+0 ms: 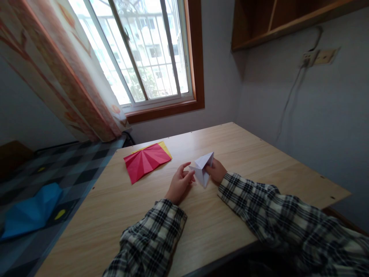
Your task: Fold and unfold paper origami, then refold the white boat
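Observation:
A white folded paper (204,162) with several pointed flaps is held over the wooden table (150,215). My right hand (216,170) grips it from the right, with fingers tucked into its folds and partly hidden. On the other side, my left hand (179,181) is loosely curved with thumb and index finger apart. Its fingertips are right by the paper's left point; whether they touch it I cannot tell.
Creased red paper (147,161) lies on yellow paper (166,149) at the table's far left. Blue folded paper (33,211) rests on a checked cloth (86,165) to the left. A window (144,57), wall shelf (288,23) and plugged-in cord (290,96) are beyond.

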### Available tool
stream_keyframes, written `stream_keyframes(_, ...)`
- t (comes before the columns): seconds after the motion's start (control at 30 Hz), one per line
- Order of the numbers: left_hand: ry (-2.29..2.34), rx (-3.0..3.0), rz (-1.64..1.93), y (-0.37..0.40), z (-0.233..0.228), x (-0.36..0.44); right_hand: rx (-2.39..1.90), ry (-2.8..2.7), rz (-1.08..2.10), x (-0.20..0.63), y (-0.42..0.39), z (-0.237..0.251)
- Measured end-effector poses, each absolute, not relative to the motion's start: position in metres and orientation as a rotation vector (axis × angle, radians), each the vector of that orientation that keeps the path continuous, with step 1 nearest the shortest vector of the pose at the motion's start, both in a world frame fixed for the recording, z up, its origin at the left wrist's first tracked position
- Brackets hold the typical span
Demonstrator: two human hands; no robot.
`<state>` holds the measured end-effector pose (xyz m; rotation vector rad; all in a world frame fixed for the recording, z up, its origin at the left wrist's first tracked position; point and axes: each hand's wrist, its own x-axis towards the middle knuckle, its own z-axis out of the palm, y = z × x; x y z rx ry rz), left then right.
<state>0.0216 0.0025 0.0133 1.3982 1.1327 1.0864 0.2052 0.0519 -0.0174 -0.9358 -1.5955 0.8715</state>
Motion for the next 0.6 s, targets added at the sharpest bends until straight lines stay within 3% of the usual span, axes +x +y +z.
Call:
stream_keyframes(0.3, 1.047, 1.441, 1.042, 0.007, 0.008, 0.021, -0.890, -1.518, 1.179, 0.197, 0.040, -0.016)
stream_keyframes(0.6, 1.035, 1.550, 0.980, 0.003, 0.016, 0.023, -0.863, -1.683, 1.115, 0.200, 0.034, -0.008)
